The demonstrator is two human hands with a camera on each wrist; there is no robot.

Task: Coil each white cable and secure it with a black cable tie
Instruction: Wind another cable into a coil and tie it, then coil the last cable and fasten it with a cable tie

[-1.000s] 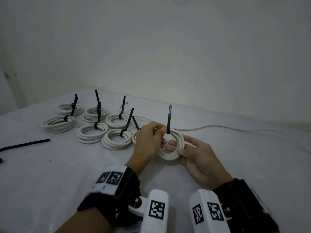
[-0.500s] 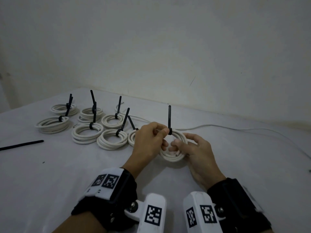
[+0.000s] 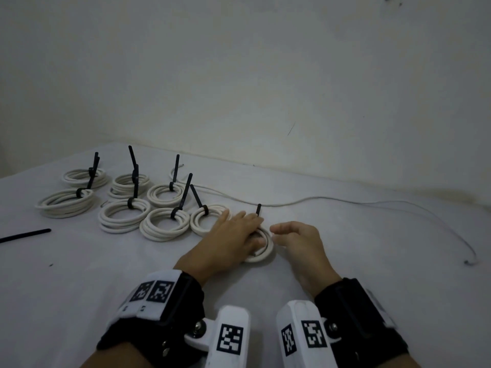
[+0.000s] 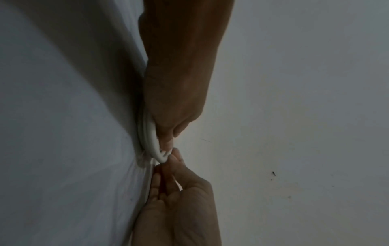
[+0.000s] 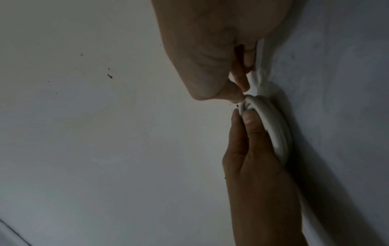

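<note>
A small white cable coil [image 3: 265, 251] lies flat on the white table, and the tail of its black cable tie [image 3: 258, 209] stands up at its far side. My left hand [image 3: 252, 232] lies over the coil with straight fingers, pressing it down. It hides most of the ring. Just right of the coil, my right hand [image 3: 277, 235] rests on the table with loosely curled fingers, and its fingertips touch the rim. The wrist views show the coil [image 4: 151, 143] [image 5: 277, 133] edge-on under the left palm, with the right hand's fingertips [image 4: 174, 158] at its end.
Several tied coils [image 3: 162, 224] with upright tie tails sit in rows to the left, the nearest beside my left hand. A loose black tie [image 3: 25, 235] lies far left. A thin uncoiled white cable [image 3: 318, 200] runs along the back and curves down on the right.
The coil, held up between both hands with the left pinching at the tie, now lies on the table. The left hand has flattened onto it; the right hand has let go.
</note>
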